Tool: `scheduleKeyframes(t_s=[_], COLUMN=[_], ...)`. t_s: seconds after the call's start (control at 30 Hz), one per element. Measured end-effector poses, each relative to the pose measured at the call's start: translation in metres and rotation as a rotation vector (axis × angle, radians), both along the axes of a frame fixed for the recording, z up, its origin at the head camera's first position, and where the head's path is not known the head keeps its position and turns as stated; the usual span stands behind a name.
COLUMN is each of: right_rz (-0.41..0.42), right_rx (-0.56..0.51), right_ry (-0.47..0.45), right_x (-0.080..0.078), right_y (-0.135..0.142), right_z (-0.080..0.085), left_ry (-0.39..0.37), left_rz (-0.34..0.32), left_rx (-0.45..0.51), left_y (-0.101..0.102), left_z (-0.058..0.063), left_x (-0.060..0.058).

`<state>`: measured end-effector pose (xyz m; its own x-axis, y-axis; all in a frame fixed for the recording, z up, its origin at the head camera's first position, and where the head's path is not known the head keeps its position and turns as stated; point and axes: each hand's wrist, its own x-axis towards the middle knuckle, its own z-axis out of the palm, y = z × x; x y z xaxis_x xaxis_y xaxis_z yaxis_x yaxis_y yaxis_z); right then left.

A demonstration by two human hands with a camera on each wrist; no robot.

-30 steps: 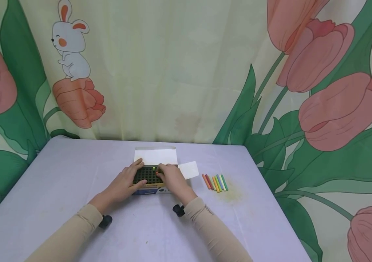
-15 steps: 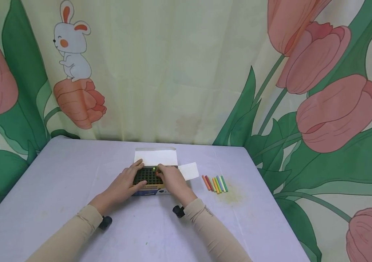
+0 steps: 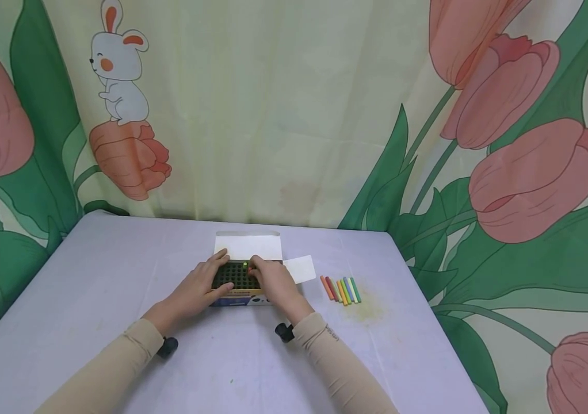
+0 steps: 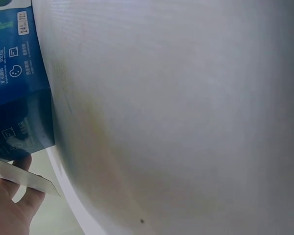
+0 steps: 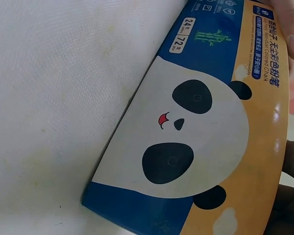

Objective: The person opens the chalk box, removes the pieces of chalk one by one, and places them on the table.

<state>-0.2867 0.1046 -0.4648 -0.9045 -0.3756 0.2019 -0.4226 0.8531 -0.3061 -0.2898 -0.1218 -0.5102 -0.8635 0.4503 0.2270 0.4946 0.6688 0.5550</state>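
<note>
An open box of coloured chalk (image 3: 239, 301) stands mid-table, its panda front (image 5: 201, 142) filling much of the right wrist view. Inside is a dark holder (image 3: 232, 277) with rows of round holes. My left hand (image 3: 198, 289) holds the box's left end, thumb along the front edge and fingers toward the back. In the left wrist view, fingers (image 4: 32, 198) show by a pale flap (image 4: 27, 178). Over the holder's right side, my right hand (image 3: 277, 284) pinches a reddish chalk stick (image 3: 250, 269), mostly covered by the fingers. Beside it a yellow-green chalk stick (image 3: 245, 265) pokes up from a hole.
Several chalk sticks (image 3: 346, 290) of different colours lie in a row right of the box, near a yellowish stain (image 3: 369, 310). The white lid (image 3: 248, 246) stands up at the back and a side flap (image 3: 299, 269) sticks out right. A patterned curtain (image 3: 283, 115) hangs behind the table.
The right fingertips and the reddish chalk have shifted slightly toward the back of the box. My left hand keeps its place on the box, and the row of chalk lies as before.
</note>
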Motion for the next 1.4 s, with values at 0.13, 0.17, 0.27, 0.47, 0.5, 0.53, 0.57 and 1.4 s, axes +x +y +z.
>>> scheduleKeyframes(t_s=[0.13, 0.17, 0.27, 0.47, 0.5, 0.53, 0.57, 1.4], right_rz=[0.002, 0.005, 0.012, 0.017, 0.019, 0.019, 0.018, -0.11], right_rx=[-0.015, -0.02, -0.022, -0.026, -0.029, -0.031, -0.034, -0.205], right_ry=[0.005, 0.007, 0.015, 0.042, 0.047, 0.051, 0.051, -0.034], right_x=[-0.0004, -0.0006, -0.0004, 0.0009, 0.0007, 0.0005, 0.0002, -0.0014], right_y=[0.0002, 0.0003, 0.0009, 0.002, 0.0021, 0.0021, 0.002, 0.0011], right_z=[0.0005, 0.0001, -0.0014, -0.0021, -0.0021, -0.002, -0.0019, 0.0049], left_ry=[0.007, 0.005, -0.003, -0.018, -0.019, -0.017, -0.017, 0.002], left_rz=[0.002, 0.004, 0.01, 0.008, 0.007, 0.006, 0.006, 0.0], left_rx=[-0.001, 0.0, 0.0, -0.004, -0.004, -0.004, -0.002, -0.03], left_y=[-0.0001, -0.0001, -0.0002, 0.0007, 0.0008, 0.0007, 0.0006, 0.0008], left_z=[0.0021, 0.0027, 0.004, 0.0025, 0.0023, 0.0023, 0.0023, 0.0015], left_x=[0.0007, 0.0013, 0.003, 0.0021, 0.0017, 0.0016, 0.0015, 0.0002])
